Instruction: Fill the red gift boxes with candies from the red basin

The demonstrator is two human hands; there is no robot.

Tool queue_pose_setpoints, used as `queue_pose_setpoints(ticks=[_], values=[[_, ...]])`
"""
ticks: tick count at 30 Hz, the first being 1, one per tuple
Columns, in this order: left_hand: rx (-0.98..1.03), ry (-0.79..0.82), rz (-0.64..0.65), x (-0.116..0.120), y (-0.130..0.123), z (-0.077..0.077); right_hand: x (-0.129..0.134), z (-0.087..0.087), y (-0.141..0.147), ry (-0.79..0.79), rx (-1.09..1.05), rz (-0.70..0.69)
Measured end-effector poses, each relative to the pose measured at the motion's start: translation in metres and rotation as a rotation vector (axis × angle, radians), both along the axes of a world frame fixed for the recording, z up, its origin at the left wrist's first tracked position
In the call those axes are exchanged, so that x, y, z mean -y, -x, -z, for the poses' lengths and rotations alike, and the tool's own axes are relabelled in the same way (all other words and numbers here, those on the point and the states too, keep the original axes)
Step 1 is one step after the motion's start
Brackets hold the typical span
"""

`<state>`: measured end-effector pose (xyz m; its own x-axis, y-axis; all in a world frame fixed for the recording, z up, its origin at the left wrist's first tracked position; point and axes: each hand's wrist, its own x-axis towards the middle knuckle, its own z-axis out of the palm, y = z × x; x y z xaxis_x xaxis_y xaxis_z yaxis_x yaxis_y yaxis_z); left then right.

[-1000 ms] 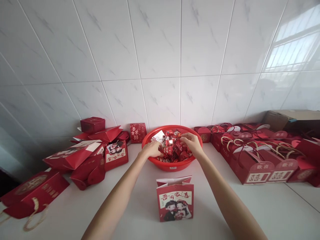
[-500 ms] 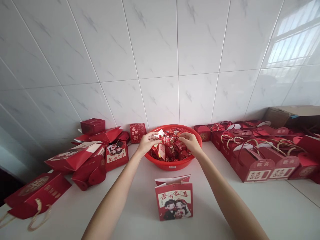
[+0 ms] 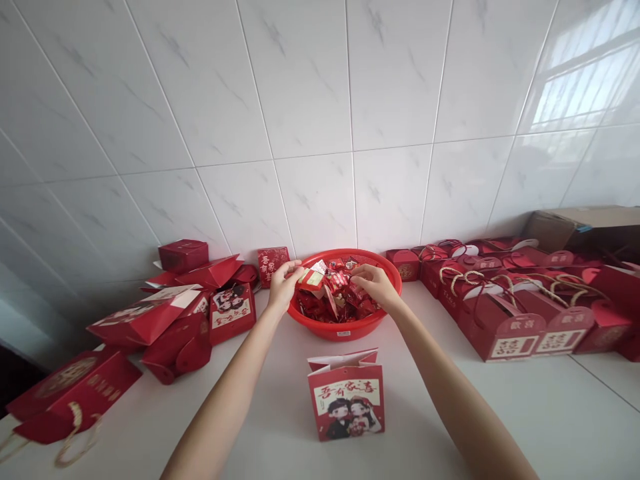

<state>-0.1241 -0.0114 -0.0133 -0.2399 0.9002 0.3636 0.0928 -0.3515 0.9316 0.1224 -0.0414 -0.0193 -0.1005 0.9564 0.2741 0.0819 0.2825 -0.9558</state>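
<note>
A red plastic basket near the wall holds many wrapped red candies. At its left side my left hand pinches a red and yellowish packet above the candies. My right hand reaches over the basket's right side, fingers curled together at the candies; what they hold, if anything, is hidden. Between my forearms, in front of the basket, a red paper gift box with a cartoon couple printed on it stands upright, its top open.
Red gift boxes and bags lie piled at the left. Rows of red handled boxes stand at the right, with a brown cardboard box behind them. A small red box leans near the tiled wall.
My left hand has moved slightly left and now holds up the red and yellowish packet. My right hand has stayed over the basket's right side. The view has shifted a little.
</note>
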Motion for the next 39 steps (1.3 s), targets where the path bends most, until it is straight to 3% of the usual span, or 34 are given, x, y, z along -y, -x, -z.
queue_pose_setpoints(ticks=[3,6,8,10,13,17,21,24,29,32,35,39], values=[[0.052,0.085,0.149,0.004,0.001,-0.007,0.002,-0.001,0.000,-0.148,0.083,-0.082],[0.108,0.301,0.387,0.007,-0.009,-0.015,0.005,-0.004,0.002,-0.285,0.110,-0.152],[0.135,0.400,0.491,0.008,-0.022,-0.018,0.007,-0.006,0.002,-0.307,0.104,-0.197],[0.164,0.423,0.510,0.007,-0.036,-0.019,0.008,-0.007,0.003,-0.270,0.108,-0.232],[0.144,0.410,0.471,0.003,-0.046,-0.019,0.006,-0.006,0.001,-0.150,0.064,-0.186],[0.018,0.374,0.399,-0.001,-0.030,-0.016,0.002,-0.009,-0.004,0.090,-0.268,-0.148],[-0.169,0.286,0.299,-0.006,-0.010,-0.010,-0.001,-0.012,-0.006,0.180,-0.474,-0.153],[-0.333,0.253,0.278,-0.007,-0.009,-0.008,-0.005,-0.012,-0.007,0.232,-0.609,-0.080],[-0.933,0.214,-0.070,0.001,-0.017,-0.009,-0.009,-0.011,-0.009,0.252,-0.913,0.087],[-1.059,0.248,-0.190,0.007,-0.021,-0.007,-0.009,-0.011,-0.010,0.277,-0.971,0.090],[-1.155,0.318,-0.193,0.006,-0.026,-0.003,-0.006,-0.013,-0.009,0.277,-0.954,0.071],[-1.214,0.394,-0.081,0.000,-0.029,-0.004,-0.004,-0.014,-0.009,0.292,-0.945,0.089]])
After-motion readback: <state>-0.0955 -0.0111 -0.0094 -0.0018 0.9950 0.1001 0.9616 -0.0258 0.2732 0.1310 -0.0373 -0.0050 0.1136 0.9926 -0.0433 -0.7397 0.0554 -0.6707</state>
